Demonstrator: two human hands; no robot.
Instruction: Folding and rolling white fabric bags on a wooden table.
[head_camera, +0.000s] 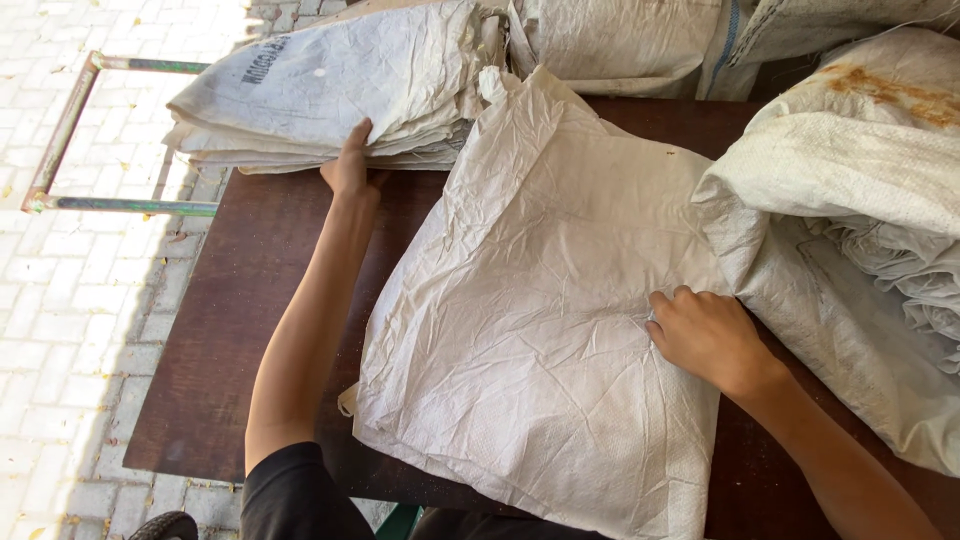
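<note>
Right hand presses the folded sack (near its right edge).

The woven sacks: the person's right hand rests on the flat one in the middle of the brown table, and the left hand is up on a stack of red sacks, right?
Not quite. The head view shows the stack of sacks under the left hand is white, not red. The right hand does rest on the flat sack on the brown table.
</note>
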